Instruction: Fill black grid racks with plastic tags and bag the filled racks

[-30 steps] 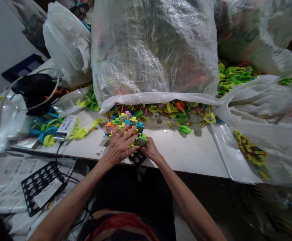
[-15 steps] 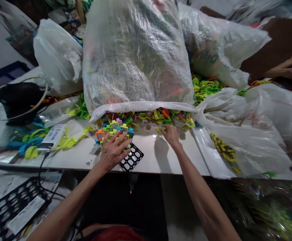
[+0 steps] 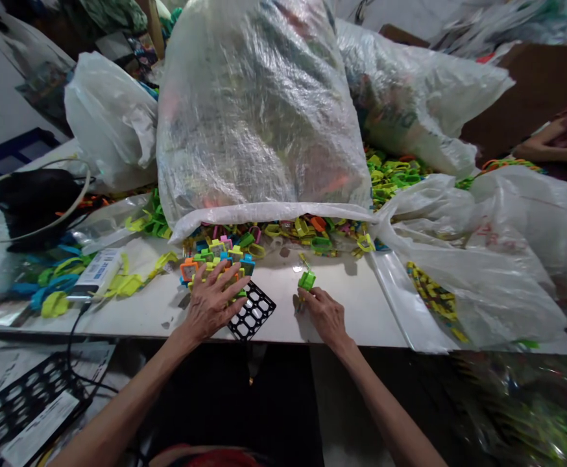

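My left hand (image 3: 210,299) lies with spread fingers over a cluster of small square toy-watch-like pieces (image 3: 221,249) in orange, green, blue and yellow. Under and beside the cluster, a black plastic grid tray (image 3: 253,312) with rounded holes pokes out at an angle on the white table. To the right, my right hand (image 3: 326,314) pinches a bright green plastic piece (image 3: 307,280), shaped like a toy watch case, between thumb and fingers just above the tabletop. Behind it is a small yellowish scrap (image 3: 303,261). My left palm hides part of the cluster.
A large translucent sack (image 3: 264,117) stands behind a heap of mixed plastic pieces (image 3: 320,243). At left are a white box-shaped device (image 3: 96,275) with a cable and a black object (image 3: 28,201). Plastic bags (image 3: 497,259) cover the right side; another person's arm (image 3: 551,146) is beyond.
My right hand has come back from the heap's edge towards me, and the green piece now shows in its fingers. My left hand stays spread on the cluster. The view has shifted slightly.
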`<state>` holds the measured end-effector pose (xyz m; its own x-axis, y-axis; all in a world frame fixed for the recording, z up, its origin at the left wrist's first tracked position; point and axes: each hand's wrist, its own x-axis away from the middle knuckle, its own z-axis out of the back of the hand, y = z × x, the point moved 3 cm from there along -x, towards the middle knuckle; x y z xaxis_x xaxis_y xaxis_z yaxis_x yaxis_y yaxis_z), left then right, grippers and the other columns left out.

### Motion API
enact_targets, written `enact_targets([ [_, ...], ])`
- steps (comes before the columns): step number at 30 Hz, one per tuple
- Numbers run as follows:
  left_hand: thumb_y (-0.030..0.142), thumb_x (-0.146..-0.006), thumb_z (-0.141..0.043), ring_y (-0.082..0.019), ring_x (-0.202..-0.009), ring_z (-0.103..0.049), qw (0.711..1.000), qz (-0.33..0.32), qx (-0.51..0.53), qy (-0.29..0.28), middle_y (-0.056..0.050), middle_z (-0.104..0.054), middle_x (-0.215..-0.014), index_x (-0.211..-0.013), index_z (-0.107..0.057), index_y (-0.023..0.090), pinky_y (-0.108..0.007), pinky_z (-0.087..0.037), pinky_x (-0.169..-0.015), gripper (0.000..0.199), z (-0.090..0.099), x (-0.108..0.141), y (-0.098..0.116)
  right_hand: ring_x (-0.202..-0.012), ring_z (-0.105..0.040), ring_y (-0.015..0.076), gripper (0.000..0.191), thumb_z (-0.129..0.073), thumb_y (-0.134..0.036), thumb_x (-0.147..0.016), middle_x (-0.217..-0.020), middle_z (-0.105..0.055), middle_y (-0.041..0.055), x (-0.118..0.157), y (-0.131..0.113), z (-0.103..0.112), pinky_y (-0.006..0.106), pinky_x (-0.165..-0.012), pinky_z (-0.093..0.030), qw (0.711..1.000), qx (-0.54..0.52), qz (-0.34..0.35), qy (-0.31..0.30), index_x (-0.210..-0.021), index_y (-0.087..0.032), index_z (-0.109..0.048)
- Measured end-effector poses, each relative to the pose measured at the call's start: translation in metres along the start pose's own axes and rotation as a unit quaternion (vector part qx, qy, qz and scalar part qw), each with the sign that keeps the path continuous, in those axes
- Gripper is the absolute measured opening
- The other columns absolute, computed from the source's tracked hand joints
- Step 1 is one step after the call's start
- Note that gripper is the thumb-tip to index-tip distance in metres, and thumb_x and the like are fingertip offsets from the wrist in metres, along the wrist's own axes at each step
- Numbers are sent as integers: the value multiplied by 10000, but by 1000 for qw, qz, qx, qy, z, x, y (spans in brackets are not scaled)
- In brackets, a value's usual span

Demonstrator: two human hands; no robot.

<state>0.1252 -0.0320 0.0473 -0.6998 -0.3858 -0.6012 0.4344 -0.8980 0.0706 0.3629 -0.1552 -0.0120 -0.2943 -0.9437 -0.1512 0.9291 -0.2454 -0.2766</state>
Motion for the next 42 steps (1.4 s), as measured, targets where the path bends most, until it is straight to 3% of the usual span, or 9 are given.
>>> enact_targets([
  [4,329,-884,-554,-270,-1260,-475,1000,4,3,-5,-49,-588,-1300,-1204,-582,305,-502,-227,-1080,322,0,0,0,-690,-611,166,305,-439,-290,-861,-859,-669,57,7,11,1,269,-635,-422,984,-103,-136,59,-1042,-193,-665],
  [7,329,-886,-552,-275,-1257,-477,1000,4,-2,-13,-55,-587,-1301,-1196,-589,295,-506,-233,-1076,315,-1,0,0,-670,-606,200,280,-563,-456,-760,-709,-645,46,-6,11,-2,276,-570,-394,964,-130,-233,8,-741,-188,-645],
  [10,333,-886,-553,-279,-1251,-483,1000,-5,-8,-13,-63,-593,-1292,-1182,-595,280,-510,-234,-1072,304,0,-1,0,-660,-598,204,170,-624,-353,-671,-663,-628,43,-20,0,-6,267,-532,-365,949,-170,-264,-20,-632,-196,-572],
  [12,337,-887,-551,-275,-1262,-473,1000,-4,-5,-15,-63,-588,-1298,-1182,-594,281,-504,-232,-1074,303,0,-1,-1,-546,-559,170,156,-628,-306,-636,-568,-578,8,-25,-9,-11,259,-493,-360,914,-286,-286,-35,-599,-202,-518],
  [17,347,-887,-546,-261,-1269,-467,1000,12,7,-23,-56,-590,-1298,-1160,-598,272,-490,-215,-1093,288,0,0,0,-413,-414,89,323,-737,-373,-542,-499,-499,-68,-29,-40,-18,230,-427,-321,764,-593,-251,-33,-651,-200,-488],
  [22,353,-887,-547,-252,-1270,-469,999,17,10,-25,-57,-595,-1292,-1146,-596,262,-479,-209,-1101,280,2,-2,1,-462,-398,72,369,-810,-370,-456,-525,-508,-49,-44,-70,-29,215,-440,-296,712,-659,-222,-93,-611,-168,-542],
  [30,337,-883,-554,-257,-1270,-471,999,13,9,-30,-65,-597,-1288,-1145,-591,246,-479,-207,-1103,280,4,-4,1,-551,-456,113,317,-732,-425,-562,-596,-544,-25,-60,-88,-47,242,-519,-373,793,-576,-198,-3,-662,-167,-575],
  [34,340,-884,-547,-255,-1277,-463,999,20,14,-43,-60,-588,-1301,-1137,-599,252,-476,-194,-1112,274,3,-4,0,-567,-467,123,257,-706,-359,-553,-602,-562,-22,-53,-84,-48,230,-510,-379,825,-540,-155,-55,-671,-180,-565],
  [42,342,-882,-553,-251,-1266,-475,999,21,19,-33,-66,-599,-1286,-1094,-613,233,-464,-204,-1110,246,4,-6,2,-540,-460,106,185,-646,-283,-537,-595,-557,-20,-57,-88,-41,225,-506,-366,782,-582,-184,-127,-656,-144,-621],
])
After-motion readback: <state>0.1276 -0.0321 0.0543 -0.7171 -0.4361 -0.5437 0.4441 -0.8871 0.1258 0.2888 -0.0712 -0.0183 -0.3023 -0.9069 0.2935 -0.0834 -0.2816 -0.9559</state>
